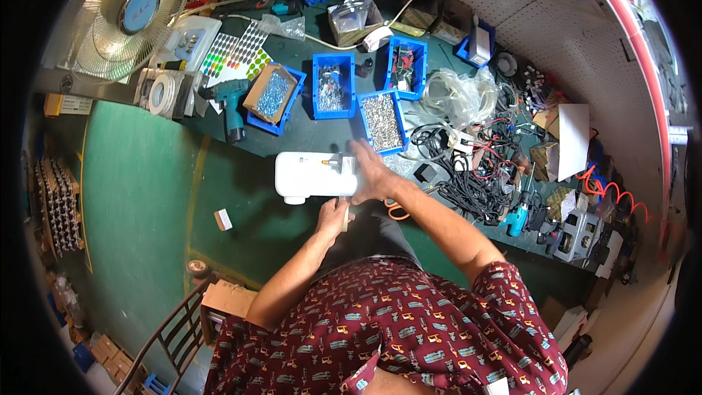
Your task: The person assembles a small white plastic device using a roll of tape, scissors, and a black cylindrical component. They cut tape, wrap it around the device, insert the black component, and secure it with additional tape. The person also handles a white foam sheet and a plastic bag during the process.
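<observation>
Head view: smooth white round-cornered housing [311,175] at right hand [373,172]

On the workbench [298,132], a drill [232,106] lies left of a cardboard box [255,90] seated in a bin [264,127]; a parts bin [335,115] stands right of the box. The appliance [307,175] is before the parts bin, left hand [333,219] at its near side, right hand [371,174] at its right end. Cables [468,201] lie farther right.
</observation>
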### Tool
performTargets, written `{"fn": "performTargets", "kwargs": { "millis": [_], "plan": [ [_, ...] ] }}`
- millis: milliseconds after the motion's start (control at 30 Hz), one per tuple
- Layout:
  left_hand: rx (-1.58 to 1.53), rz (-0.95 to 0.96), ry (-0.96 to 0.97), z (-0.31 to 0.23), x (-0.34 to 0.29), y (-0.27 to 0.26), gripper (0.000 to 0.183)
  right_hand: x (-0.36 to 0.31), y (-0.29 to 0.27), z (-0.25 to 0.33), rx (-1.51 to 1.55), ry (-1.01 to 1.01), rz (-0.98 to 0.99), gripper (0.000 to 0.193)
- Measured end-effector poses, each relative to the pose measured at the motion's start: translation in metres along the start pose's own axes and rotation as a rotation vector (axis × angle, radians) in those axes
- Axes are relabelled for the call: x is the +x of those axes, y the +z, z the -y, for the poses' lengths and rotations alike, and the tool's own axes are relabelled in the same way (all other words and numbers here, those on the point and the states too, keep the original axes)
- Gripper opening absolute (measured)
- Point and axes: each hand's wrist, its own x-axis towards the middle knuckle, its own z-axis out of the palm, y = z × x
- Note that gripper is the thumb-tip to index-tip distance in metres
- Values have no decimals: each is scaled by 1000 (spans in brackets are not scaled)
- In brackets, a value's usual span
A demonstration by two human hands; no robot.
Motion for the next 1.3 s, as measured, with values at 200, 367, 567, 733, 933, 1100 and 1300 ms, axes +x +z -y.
{"fn": "performTargets", "kwargs": {
  "millis": [200,367,567,733,933,1100,1300],
  "plan": [
    [262,8,141,22,20,-15,44,-66,87,-5,596,295,-647,61],
    [484,52,291,4,1,-22,47,-48,141,-5,1207,531,-643,75],
    [1030,24,455,-83,-60,-36,29,-44,128,0,1297,564,-527,106],
    [1073,-142,1066,-129,2,-20,36,-33,127,3,1344,576,-544,106],
    [1150,-80,1024,-135,48,-4,23,-26,114,2,1304,523,-526,106],
    [1183,-45,905,-143,61,-5,25,-23,107,-3,1438,510,-441,106],
    [1213,-71,969,-135,64,-5,23,-18,120,-16,1355,459,-444,109]
  ]
}}
